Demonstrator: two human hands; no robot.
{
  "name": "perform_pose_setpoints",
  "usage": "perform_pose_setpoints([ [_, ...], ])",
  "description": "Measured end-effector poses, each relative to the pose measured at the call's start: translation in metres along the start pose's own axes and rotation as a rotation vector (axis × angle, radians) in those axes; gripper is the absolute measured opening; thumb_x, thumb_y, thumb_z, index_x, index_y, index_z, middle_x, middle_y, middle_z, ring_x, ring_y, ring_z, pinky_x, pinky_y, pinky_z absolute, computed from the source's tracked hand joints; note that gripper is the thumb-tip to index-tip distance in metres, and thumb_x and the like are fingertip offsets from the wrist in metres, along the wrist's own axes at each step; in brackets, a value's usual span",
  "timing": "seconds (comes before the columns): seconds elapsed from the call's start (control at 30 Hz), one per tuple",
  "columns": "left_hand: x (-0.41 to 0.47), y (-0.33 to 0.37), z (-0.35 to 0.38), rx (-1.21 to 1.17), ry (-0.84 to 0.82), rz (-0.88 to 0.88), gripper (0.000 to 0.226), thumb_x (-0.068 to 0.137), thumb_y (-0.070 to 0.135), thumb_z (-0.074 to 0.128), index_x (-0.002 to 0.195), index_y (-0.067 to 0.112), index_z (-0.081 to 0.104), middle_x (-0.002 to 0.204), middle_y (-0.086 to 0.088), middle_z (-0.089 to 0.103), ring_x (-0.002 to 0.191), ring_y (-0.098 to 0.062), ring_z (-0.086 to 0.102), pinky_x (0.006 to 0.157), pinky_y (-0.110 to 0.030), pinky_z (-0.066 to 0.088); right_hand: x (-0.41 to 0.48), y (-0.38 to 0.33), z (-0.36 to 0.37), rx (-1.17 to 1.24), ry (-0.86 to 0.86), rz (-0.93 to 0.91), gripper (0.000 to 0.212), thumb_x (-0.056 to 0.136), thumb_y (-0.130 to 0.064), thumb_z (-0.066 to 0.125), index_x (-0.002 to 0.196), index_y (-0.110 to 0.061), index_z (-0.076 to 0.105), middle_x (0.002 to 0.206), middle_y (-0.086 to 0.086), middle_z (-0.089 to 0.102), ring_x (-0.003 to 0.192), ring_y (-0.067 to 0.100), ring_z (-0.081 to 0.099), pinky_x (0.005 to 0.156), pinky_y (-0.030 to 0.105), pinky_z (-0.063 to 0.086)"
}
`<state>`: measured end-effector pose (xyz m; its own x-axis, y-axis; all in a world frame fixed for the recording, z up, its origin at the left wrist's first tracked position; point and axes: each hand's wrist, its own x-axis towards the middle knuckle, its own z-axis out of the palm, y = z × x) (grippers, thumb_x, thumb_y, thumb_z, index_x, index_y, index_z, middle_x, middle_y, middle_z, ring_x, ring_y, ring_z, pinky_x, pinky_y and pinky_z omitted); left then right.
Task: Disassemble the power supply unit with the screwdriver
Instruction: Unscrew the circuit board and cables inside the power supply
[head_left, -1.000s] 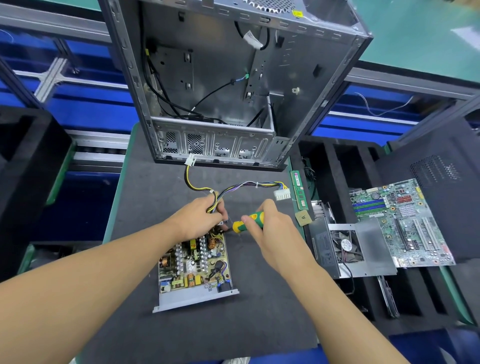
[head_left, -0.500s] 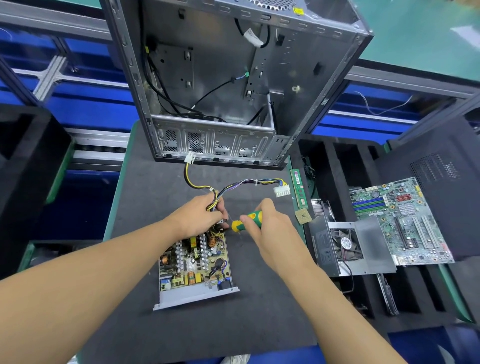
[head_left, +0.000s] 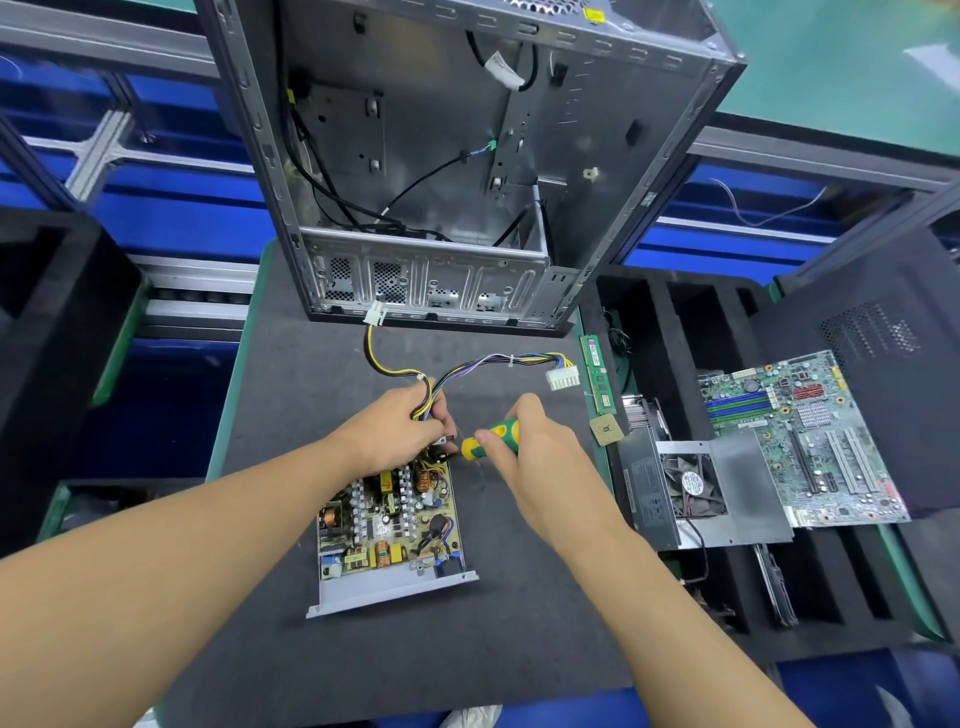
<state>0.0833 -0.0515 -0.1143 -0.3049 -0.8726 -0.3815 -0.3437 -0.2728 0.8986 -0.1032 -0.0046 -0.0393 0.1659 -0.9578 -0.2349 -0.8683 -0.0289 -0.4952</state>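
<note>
Now, from the left: one left hand (head_left: 395, 436) reaches in over the dark bench (head_left: 291, 395). Its fingers (head_left: 434, 415) are curled round the bundle of coloured wires (head_left: 498, 361) where it leaves the power supply unit (head_left: 387, 519). One such unit lies on the bench, below and nearer than those fingers, with its lid off and its circuit board facing up in a grey metal tray. Its long axis runs near to far, the far end tipped a little to the right and tucked under the left hand.

Beyond the fingers the wires split into two branches, each ending in one white connector. The small connector (head_left: 375, 314) lies against the foot of the open computer case (head_left: 467, 156), which stands across the far side of the bench. The larger connector (head_left: 563, 375) lies up and right of the right hand's fingers.

Between the two hands is the single screwdriver (head_left: 493, 439). The right hand (head_left: 540, 462) grips its green-and-yellow handle, thumb and fingers closed around it. The tool's long axis lies nearly level, left to right, pointing left at the unit's far right corner, just beside the left fingers; the shaft is hidden.

Right of the right fingers lie one memory stick (head_left: 597, 374), one square chip (head_left: 605, 431), one grey cover with a fan (head_left: 691, 488) and one motherboard (head_left: 800, 436), set on a black foam tray (head_left: 675, 322).
</note>
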Motion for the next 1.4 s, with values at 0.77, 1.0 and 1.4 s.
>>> perform_pose_setpoints([
  [0.77,0.001,-0.003,-0.001,0.087,0.036,0.051,0.018,0.084,-0.002,0.05,0.084,0.015,0.046,0.087,0.004,0.074,0.081,-0.008,0.068,0.073,-0.02,0.049,-0.006,-0.017,0.014,-0.154,0.028,-0.113,0.029,0.099,-0.045,0.047,0.094,-0.02,0.032,0.091,0.0,0.045,0.078,0.025,0.043,0.058,0.035,0.033],
  [1.0,0.001,-0.003,0.0,0.104,0.048,0.047,0.016,0.084,-0.001,0.048,0.085,0.015,0.047,0.086,0.006,0.073,0.071,0.0,0.064,0.071,-0.017,0.047,0.002,-0.027,0.009,-0.461,0.035,-0.11,0.04,0.099,-0.057,0.036,0.091,-0.019,0.027,0.084,0.003,0.055,0.081,0.03,0.062,0.048,0.033,0.027],
  [1.4,0.002,-0.005,-0.001,0.169,0.08,0.096,0.018,0.081,0.002,0.057,0.078,0.017,0.049,0.066,0.022,0.062,0.06,-0.001,0.05,0.058,-0.019,0.041,0.017,-0.038,0.001,-0.395,-0.152,-0.148,0.034,0.099,-0.018,0.052,0.093,-0.029,0.021,0.091,0.0,0.027,0.088,0.027,0.041,0.067,0.035,0.032],
])
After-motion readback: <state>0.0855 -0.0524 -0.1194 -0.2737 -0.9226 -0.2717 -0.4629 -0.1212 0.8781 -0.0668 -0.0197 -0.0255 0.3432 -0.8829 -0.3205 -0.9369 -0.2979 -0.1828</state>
